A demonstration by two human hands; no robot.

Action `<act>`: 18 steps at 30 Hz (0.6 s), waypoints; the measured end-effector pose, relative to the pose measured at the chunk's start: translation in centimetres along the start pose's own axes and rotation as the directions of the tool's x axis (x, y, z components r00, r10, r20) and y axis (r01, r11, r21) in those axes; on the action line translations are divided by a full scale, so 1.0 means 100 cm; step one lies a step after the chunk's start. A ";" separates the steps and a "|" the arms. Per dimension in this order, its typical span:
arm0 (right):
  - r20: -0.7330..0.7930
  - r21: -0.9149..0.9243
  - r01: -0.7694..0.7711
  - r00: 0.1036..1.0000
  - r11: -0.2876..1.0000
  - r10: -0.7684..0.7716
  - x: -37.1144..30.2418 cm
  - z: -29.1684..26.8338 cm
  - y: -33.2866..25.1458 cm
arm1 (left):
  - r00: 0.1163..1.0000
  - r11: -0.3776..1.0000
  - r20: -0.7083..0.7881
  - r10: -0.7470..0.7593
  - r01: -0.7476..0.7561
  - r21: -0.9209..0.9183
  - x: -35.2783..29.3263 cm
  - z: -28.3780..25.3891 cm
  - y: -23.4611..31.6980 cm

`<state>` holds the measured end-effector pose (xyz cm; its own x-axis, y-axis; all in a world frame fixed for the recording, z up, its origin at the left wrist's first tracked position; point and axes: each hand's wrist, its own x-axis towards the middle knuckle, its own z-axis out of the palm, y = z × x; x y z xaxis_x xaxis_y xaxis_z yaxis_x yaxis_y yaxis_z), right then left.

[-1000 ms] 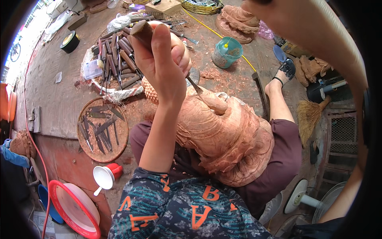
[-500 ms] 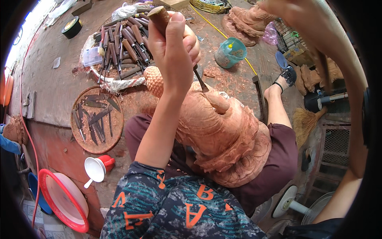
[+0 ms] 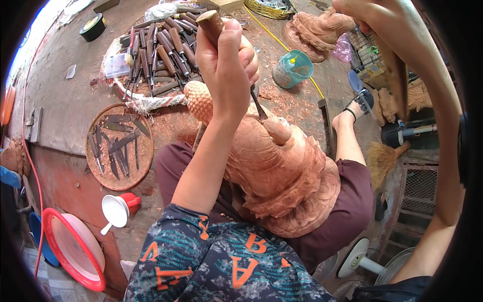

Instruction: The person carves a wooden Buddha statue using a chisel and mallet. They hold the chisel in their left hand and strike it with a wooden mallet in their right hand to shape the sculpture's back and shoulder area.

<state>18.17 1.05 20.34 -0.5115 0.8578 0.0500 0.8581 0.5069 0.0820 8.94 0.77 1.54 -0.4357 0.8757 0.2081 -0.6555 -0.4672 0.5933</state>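
Note:
My left hand (image 3: 230,63) is closed around the wooden handle of a chisel (image 3: 257,104), its narrow metal blade slanting down to the carving. The blade's tip meets the wood beside a raised, rounded part. The carving (image 3: 282,171) is a reddish-brown wooden figure with a knobbly head (image 3: 199,100), lying tilted across my lap between my legs. Raised at the upper right, my right hand (image 3: 387,22) grips a wooden mallet (image 3: 395,70), held apart from the chisel. Part of the mallet's grip is hidden by the hand.
A round tray heaped with wooden-handled chisels (image 3: 166,55) lies beyond the carving. Nearer left is a shallow basket (image 3: 121,178) of blades. A teal bucket (image 3: 292,70), another carving (image 3: 314,30), a red-and-white megaphone (image 3: 116,210), a pink basin (image 3: 75,246) and a fan (image 3: 362,259) stand around.
The view has shifted slightly. The mallet shows more fully beneath my right hand, which remains raised. My left hand keeps the chisel on nearly the same spot of the carving.

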 end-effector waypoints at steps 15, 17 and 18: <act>0.146 -0.022 0.125 0.982 0.992 -0.121 -0.018 -0.010 -0.013 | 0.989 0.980 -0.010 0.147 -0.147 -0.134 -0.010 -0.008 0.006; 0.090 -0.047 0.151 0.985 0.987 -0.146 -0.021 0.000 -0.007 | 0.991 0.986 0.027 0.131 -0.127 -0.110 -0.011 -0.004 0.010; 0.067 -0.046 0.165 0.984 0.985 -0.162 -0.020 0.002 -0.006 | 0.986 0.986 0.072 0.147 -0.141 -0.085 -0.010 -0.004 0.011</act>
<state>18.66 -0.96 19.95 -0.6397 0.7680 -0.0312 0.7587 0.6373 0.1350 8.39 -0.65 1.74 -0.4820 0.8038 0.3486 -0.6375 -0.5947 0.4898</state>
